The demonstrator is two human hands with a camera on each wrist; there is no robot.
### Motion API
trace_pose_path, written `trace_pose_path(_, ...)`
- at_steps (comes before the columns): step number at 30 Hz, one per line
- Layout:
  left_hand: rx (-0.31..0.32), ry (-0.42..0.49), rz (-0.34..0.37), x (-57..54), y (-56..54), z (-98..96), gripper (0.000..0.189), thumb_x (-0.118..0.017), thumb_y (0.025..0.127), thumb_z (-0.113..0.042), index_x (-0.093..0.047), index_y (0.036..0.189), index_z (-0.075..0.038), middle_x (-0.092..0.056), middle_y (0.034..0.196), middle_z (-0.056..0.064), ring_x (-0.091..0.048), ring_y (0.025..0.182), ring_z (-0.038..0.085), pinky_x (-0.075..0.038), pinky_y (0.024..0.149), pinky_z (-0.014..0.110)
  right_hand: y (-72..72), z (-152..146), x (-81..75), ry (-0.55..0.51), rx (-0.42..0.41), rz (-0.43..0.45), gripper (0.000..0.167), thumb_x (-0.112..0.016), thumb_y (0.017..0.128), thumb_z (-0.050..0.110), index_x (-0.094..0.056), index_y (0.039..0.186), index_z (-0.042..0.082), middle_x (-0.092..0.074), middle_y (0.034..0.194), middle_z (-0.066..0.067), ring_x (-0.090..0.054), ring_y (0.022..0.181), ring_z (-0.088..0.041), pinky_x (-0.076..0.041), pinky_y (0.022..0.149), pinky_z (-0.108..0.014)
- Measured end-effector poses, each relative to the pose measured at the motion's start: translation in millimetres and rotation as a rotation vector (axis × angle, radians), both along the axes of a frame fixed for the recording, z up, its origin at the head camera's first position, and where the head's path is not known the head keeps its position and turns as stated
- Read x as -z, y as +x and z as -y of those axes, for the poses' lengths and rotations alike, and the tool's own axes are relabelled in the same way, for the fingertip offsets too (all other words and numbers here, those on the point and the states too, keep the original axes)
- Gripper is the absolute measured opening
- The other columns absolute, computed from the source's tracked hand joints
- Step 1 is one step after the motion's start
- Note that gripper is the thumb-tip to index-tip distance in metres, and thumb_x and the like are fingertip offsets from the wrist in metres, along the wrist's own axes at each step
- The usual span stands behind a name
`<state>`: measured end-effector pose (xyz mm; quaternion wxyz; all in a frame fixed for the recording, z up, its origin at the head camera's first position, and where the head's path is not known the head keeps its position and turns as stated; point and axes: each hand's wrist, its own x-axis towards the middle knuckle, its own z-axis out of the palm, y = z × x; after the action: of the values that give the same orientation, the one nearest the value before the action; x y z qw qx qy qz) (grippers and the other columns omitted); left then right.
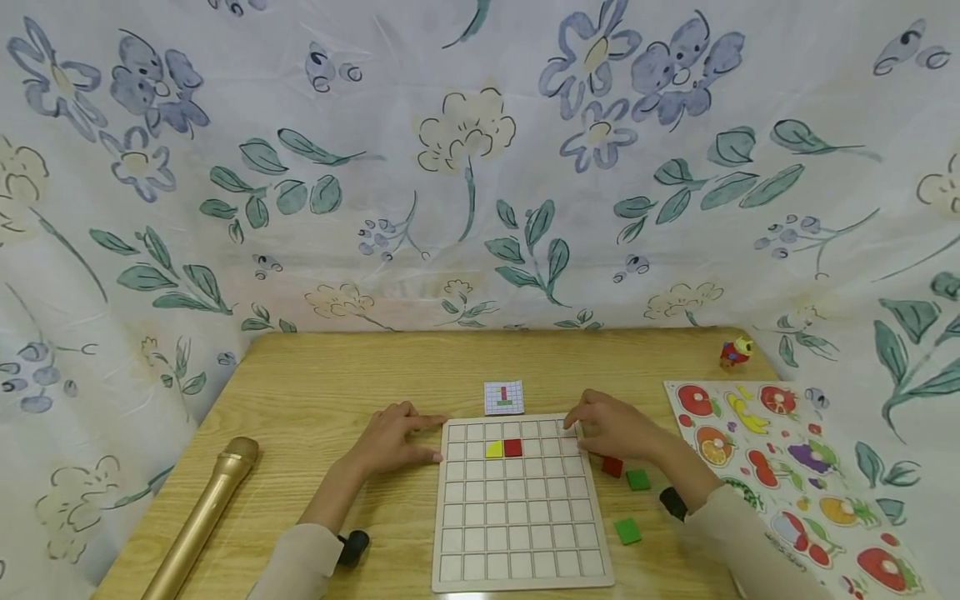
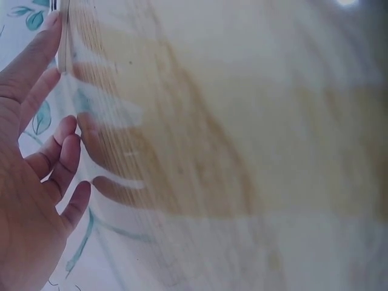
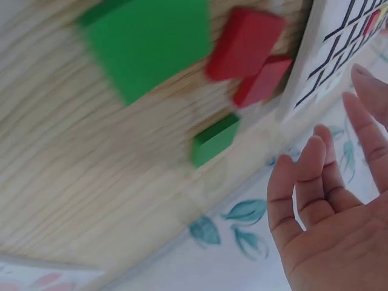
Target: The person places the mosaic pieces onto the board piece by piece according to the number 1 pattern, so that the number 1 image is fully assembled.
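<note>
A pale square grid board (image 1: 498, 505) lies on the table, with a yellow tile (image 1: 493, 449) and a red tile (image 1: 513, 448) side by side in its second row. My left hand (image 1: 397, 437) is at the board's upper left edge, index finger and thumb reaching to the rim. In the left wrist view, its other fingers (image 2: 70, 151) are loosely bent over the wood. My right hand (image 1: 611, 423) is at the upper right corner, fingertips at the edge; in the right wrist view its fingers (image 3: 312, 176) are relaxed with nothing between them.
Loose red tiles (image 3: 245, 45) and green tiles (image 1: 627, 532) lie right of the board. A small pattern card (image 1: 503, 398) is behind it. A gold microphone (image 1: 202, 525) lies at left, a fruit-picture sheet (image 1: 787, 475) at right, and a toy figure (image 1: 736, 352) at the back.
</note>
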<state>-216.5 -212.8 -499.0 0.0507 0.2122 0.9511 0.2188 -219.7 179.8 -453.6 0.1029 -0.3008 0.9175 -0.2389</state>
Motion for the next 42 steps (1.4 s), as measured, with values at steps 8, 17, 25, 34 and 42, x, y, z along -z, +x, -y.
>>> trace_pose_path(8,0.006,0.004,-0.005,-0.2,-1.2,2.2,0.062,-0.078,0.078,-0.054,-0.065,0.134,-0.031,-0.044,0.083,-0.007,-0.033,0.072,0.012,-0.025,0.074,0.032,-0.3,-26,2.1,-0.02,-0.012,0.003,0.028,-0.069,0.081,-0.001,-0.076,0.105,0.011,-0.056,0.095,-0.003,-0.049,0.082,-0.017,-0.043,0.071,-0.027)
trace_pose_path(17,0.019,0.006,-0.027,-0.3,-0.9,3.7,0.062,-0.078,0.078,-0.054,-0.065,0.134,-0.029,-0.044,0.082,-0.005,-0.032,0.071,0.012,-0.024,0.072,0.031,-0.1,-34,7.5,-0.012,-0.007,-0.009,0.032,-0.067,0.079,-0.005,-0.077,0.102,0.014,-0.053,0.092,-0.003,-0.045,0.08,-0.014,-0.041,0.07,-0.027)
trace_pose_path(25,0.004,0.0,-0.014,1.5,-0.3,3.1,0.062,-0.078,0.077,-0.054,-0.065,0.133,-0.03,-0.045,0.083,-0.005,-0.033,0.072,0.012,-0.025,0.073,0.032,0.3,-34,12.2,-0.009,-0.019,-0.024,0.032,-0.066,0.08,-0.005,-0.077,0.102,0.015,-0.053,0.093,-0.003,-0.047,0.083,-0.016,-0.042,0.072,-0.027)
trace_pose_path(34,-0.001,0.009,-0.001,2.5,0.3,1.5,0.062,-0.079,0.077,-0.053,-0.064,0.134,-0.032,-0.044,0.083,-0.006,-0.033,0.073,0.012,-0.025,0.076,0.034,1.9,-35,15.5,0.012,-0.003,-0.024,0.029,-0.068,0.081,-0.001,-0.077,0.102,0.017,-0.05,0.095,-0.002,-0.045,0.083,-0.015,-0.041,0.071,-0.027)
trace_pose_path(42,0.006,0.013,-0.006,2.9,0.1,1.3,0.062,-0.078,0.078,-0.054,-0.064,0.134,-0.032,-0.043,0.083,-0.006,-0.032,0.073,0.012,-0.025,0.076,0.034,4.0,-36,18.1,0.029,0.022,-0.025,0.02,-0.075,0.08,0.005,-0.074,0.095,0.019,-0.05,0.092,0.0,-0.045,0.082,-0.013,-0.041,0.073,-0.028)
